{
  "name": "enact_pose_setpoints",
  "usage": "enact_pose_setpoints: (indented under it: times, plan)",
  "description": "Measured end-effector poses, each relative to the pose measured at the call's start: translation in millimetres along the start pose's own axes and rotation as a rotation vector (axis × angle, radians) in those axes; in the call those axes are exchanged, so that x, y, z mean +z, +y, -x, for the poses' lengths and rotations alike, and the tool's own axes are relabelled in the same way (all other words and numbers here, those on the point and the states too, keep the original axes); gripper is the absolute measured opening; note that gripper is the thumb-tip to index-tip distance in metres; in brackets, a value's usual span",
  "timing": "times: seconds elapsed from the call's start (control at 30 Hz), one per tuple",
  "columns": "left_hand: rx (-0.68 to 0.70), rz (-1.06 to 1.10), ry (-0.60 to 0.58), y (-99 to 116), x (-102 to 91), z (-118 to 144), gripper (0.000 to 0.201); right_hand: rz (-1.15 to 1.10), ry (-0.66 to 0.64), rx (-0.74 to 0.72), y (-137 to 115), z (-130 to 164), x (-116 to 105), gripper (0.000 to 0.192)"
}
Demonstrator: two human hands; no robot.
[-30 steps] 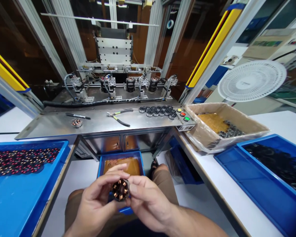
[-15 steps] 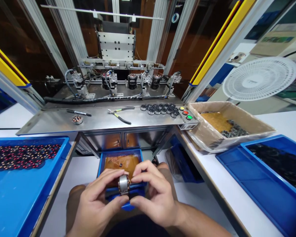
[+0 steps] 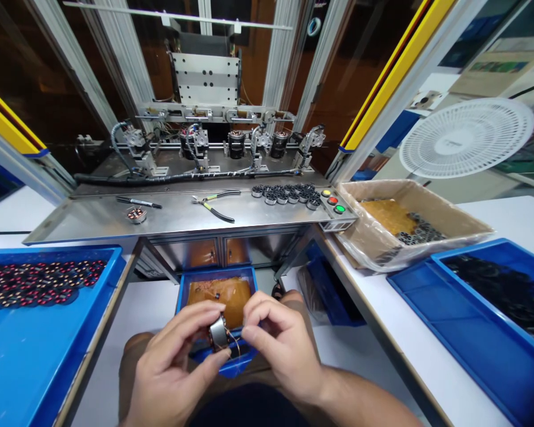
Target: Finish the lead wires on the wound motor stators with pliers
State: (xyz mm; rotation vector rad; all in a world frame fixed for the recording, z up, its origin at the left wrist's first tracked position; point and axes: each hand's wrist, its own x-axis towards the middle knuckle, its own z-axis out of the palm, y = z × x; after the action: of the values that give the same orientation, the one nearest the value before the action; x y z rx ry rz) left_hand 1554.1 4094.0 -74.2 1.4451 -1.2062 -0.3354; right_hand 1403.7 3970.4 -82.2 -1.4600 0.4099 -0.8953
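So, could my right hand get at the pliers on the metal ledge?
Probably yes: nothing visible covers the pliers or stands between them and your right hand, though it seems busy with the copper wire.

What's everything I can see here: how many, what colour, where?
Wound part: one, silver-copper, centre front
Wires: several, copper, loose from that part
Second wound part: one, silver-copper, left on steel shelf
Pen: one, mostly black, behind that
Pliers: one, black and yellow-green, mid-shelf
Cores: many, black-silver, shelf's right
Buttons: three, yellow, red, green, beside cores
Machine: one, silver-black, behind the shelf
Bars: two, yellow, flanking the machine
Box: one, brown, right
Fan: one, white, behind the box
Trays: at least four, blue, both sides and below
Coiled parts: many, red-black, left tray
Dark parts: many, black, right tray
Legs: two, brown-clothed, below
Left hand: one, bare, around the wound part
Right hand: one, bare, near the wires
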Motion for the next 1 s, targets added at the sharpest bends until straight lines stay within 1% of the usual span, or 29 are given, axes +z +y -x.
enact_pose_setpoints:
  times: [0.07,0.1,0.17,0.23,0.27,0.3,0.37,0.47,0.53,0.57,0.63,0.7,0.73,0.77,0.87,0.93,1.0]
  plan:
    - [0.133,-0.146,-0.020,-0.9,-4.1,-0.4,0.047,-0.039,-0.016,0.082,-0.1,-5.0,-10.9,0.028]
    - [0.198,-0.219,-0.038,-0.7,-6.0,-1.3,0.050,-0.044,-0.054,0.097,-2.3,-8.0,-15.6,0.030]
    - [0.294,-0.329,-0.074,0.5,-9.2,-4.3,0.054,-0.004,-0.205,0.089,-10.9,-13.8,-20.9,0.035]
    - [0.347,-0.364,-0.094,2.3,-11.5,-7.2,0.055,0.056,-0.387,0.093,-22.4,-18.5,-20.3,0.036]
    - [0.360,-0.364,-0.106,3.1,-12.7,-8.2,0.056,0.079,-0.454,0.101,-28.0,-20.6,-18.6,0.035]
    - [0.366,-0.357,-0.119,3.9,-14.1,-8.8,0.058,0.094,-0.487,0.099,-32.8,-22.8,-17.1,0.034]
    - [0.369,-0.337,-0.169,5.7,-17.6,-8.7,0.062,0.134,-0.503,0.048,-39.8,-27.9,-16.8,0.030]
    - [0.364,-0.280,-0.302,8.9,-23.3,-7.1,0.058,0.291,-0.589,-0.125,-45.8,-39.6,-27.7,0.021]
    - [0.346,-0.256,-0.332,10.1,-25.3,-5.7,0.053,0.443,-0.666,-0.230,-50.6,-48.2,-38.6,0.016]
    - [0.338,-0.258,-0.316,10.2,-25.4,-4.9,0.050,0.523,-0.671,-0.273,-54.1,-51.6,-42.9,0.015]
    - [0.334,-0.299,-0.255,9.0,-23.8,-3.3,0.045,0.644,-0.625,-0.360,-63.1,-54.7,-45.3,0.014]
    - [0.342,-0.346,-0.199,7.4,-21.0,-2.1,0.043,0.704,-0.606,-0.450,-72.1,-52.2,-38.1,0.023]
    - [0.350,-0.362,-0.181,6.9,-19.7,-1.7,0.043,0.735,-0.626,-0.492,-75.6,-49.4,-31.5,0.029]
    - [0.354,-0.370,-0.169,6.9,-18.7,-1.5,0.043,0.782,-0.665,-0.532,-78.0,-46.1,-24.0,0.029]
    - [0.337,-0.355,-0.167,8.9,-20.4,-1.5,0.041,0.970,-0.799,-0.630,-80.6,-36.4,-4.2,0.016]
    - [0.296,-0.314,-0.171,10.1,-25.8,-0.6,0.037,1.033,-0.900,-0.662,-80.7,-33.7,0.5,0.018]
    - [0.221,-0.255,-0.169,8.7,-33.1,2.0,0.034,1.039,-0.989,-0.660,-79.7,-39.0,-2.8,0.018]
